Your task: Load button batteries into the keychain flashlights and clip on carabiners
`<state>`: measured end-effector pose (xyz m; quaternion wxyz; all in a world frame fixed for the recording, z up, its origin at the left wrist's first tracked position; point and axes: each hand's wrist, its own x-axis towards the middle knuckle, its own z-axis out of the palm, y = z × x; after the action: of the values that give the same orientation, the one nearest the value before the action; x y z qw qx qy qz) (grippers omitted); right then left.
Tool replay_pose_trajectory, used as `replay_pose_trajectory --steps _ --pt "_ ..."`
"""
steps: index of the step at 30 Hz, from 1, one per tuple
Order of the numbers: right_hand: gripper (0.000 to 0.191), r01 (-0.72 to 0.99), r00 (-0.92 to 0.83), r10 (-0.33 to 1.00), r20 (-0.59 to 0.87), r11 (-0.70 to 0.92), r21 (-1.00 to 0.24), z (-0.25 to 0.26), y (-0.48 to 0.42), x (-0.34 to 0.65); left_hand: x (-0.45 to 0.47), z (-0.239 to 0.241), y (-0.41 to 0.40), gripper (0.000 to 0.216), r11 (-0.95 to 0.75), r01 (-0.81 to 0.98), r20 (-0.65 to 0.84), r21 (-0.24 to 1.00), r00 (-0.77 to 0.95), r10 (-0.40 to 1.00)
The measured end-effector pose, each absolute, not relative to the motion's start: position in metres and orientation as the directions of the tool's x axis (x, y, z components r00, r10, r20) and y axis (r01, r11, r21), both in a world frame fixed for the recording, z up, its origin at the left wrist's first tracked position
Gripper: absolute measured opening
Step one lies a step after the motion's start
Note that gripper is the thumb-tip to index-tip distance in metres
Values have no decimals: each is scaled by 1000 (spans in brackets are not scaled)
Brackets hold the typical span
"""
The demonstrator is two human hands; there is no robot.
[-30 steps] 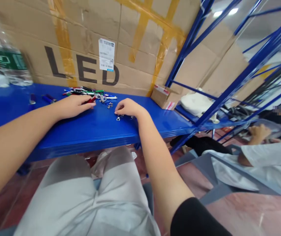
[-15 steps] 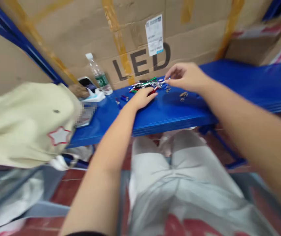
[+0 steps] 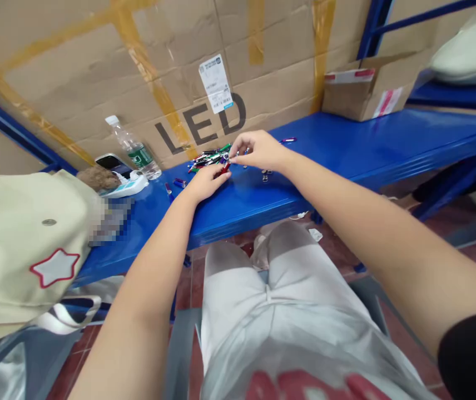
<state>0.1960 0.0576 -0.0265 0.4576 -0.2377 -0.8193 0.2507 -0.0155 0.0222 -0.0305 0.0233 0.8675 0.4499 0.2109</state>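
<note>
My left hand (image 3: 208,182) rests on the blue tabletop with its fingers closed around a small red metal tube (image 3: 225,168). My right hand (image 3: 258,150) comes in from the right, thumb and fingers pinched at the tube's upper end, by a small silver ring (image 3: 225,158). Whatever else sits in that pinch is too small to make out. Behind my left hand lies a pile of slim coloured tubes (image 3: 208,157), green, black, red and blue. Small metal clasps (image 3: 265,175) lie below my right wrist.
Left of the pile are a few loose blue tubes (image 3: 179,183), a water bottle (image 3: 134,149), a phone (image 3: 114,164), a white power strip (image 3: 126,186) and a cream bag (image 3: 25,222). An open carton (image 3: 350,97) stands at right. A large cardboard box (image 3: 279,72) backs the table (image 3: 238,211).
The view has swung to the right. My right hand has moved in toward my left, so its fingertips now meet the red tube. The left hand keeps its place beside the pile.
</note>
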Motion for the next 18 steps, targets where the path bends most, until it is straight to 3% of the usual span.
replay_pose_trajectory --steps 4,18 --pt "12 116 -497 559 664 801 -587 -25 57 194 -12 -28 19 37 -598 764 327 244 516 792" --pt "15 84 -525 567 634 776 -625 -24 51 191 -12 -25 14 34 -607 741 307 287 529 791"
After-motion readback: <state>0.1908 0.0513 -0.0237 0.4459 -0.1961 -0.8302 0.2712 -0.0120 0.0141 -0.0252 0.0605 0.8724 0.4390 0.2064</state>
